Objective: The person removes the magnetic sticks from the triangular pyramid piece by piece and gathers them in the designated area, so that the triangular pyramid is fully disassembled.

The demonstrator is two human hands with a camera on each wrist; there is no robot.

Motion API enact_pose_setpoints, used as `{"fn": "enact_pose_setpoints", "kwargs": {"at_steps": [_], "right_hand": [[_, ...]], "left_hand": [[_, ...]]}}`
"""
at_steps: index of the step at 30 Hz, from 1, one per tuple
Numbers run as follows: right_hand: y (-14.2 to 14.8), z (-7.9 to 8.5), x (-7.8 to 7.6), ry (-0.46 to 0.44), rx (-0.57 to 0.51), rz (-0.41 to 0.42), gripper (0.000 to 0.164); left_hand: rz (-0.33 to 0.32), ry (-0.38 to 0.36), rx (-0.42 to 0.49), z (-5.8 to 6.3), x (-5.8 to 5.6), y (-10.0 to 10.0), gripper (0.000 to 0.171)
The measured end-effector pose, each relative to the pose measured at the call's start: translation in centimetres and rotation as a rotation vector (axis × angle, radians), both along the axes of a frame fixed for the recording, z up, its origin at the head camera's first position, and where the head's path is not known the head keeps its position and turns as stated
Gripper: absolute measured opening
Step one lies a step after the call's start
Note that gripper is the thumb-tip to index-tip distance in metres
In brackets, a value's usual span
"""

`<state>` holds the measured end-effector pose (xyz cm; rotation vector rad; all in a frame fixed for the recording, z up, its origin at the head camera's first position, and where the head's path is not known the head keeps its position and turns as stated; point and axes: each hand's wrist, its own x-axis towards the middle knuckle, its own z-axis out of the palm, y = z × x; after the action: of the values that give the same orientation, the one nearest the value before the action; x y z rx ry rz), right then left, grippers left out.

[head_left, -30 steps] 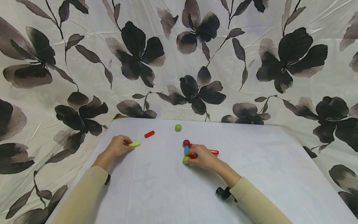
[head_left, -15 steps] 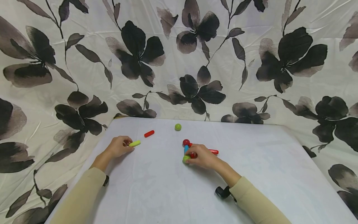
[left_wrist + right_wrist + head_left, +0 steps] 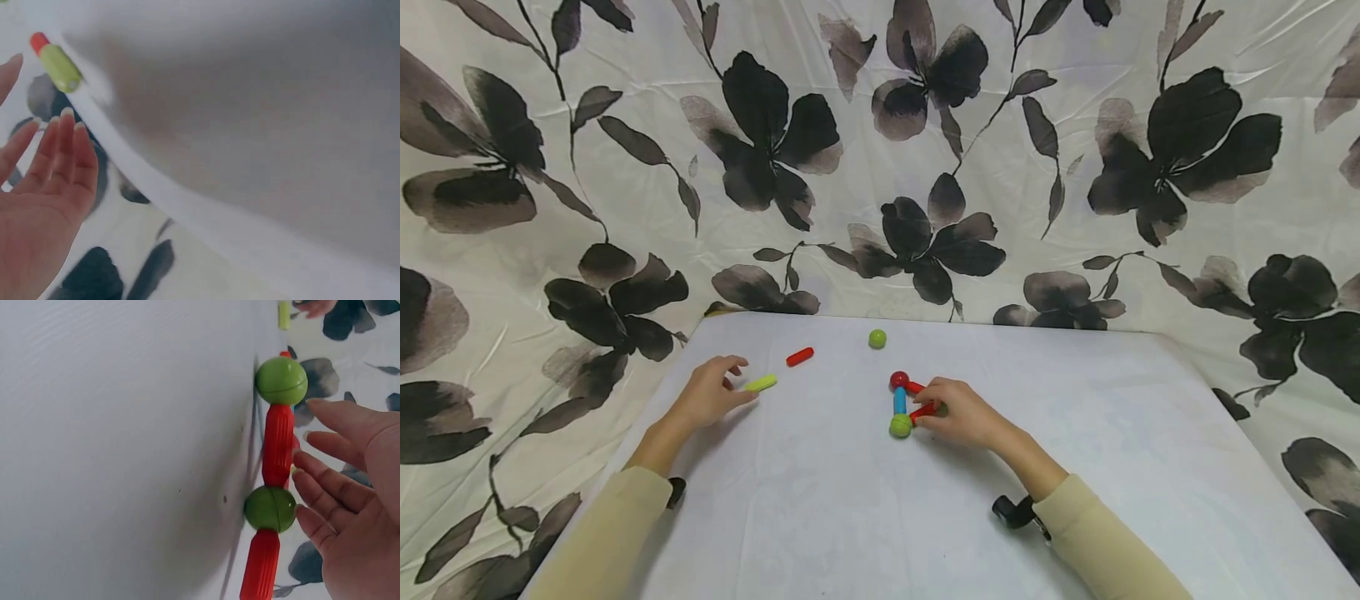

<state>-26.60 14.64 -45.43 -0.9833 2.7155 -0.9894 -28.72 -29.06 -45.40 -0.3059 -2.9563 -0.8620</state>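
Right hand (image 3: 958, 414): fingers loosely parted, gripping nothing, contact unclear, beside a red rod (image 3: 278, 445) whose long axis runs rightward from the near end of the blue rod (image 3: 900, 401). Left hand (image 3: 706, 393), well left of the blue rod: fingers spread, holding nothing; near its thumb, a yellow-green rod (image 3: 762, 383) slants away and rightward.

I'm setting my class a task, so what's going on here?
A person's right hand is at a ball-and-rod figure with a red ball, blue rod and two green balls; contact is unclear. Their left hand is beside a yellow-green rod, not gripping it. A separate red rod and third green ball lie farther back.
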Motion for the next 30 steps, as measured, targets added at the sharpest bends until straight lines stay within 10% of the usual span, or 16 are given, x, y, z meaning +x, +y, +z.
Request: {"fn": "enact_pose_setpoints", "kwargs": {"at_steps": [14, 30], "right_hand": [[0.5, -0.5, -0.2, 0.101, 0.118, -0.037, 0.026], [-0.4, -1.3, -1.1, 0.149, 0.176, -0.034, 0.020]], "left_hand": [[-0.178, 0.104, 0.155, 1.0, 1.9, 8.6, 0.037], [-0.342, -0.195, 0.129, -0.1, 2.4, 17.4, 0.038]]}}
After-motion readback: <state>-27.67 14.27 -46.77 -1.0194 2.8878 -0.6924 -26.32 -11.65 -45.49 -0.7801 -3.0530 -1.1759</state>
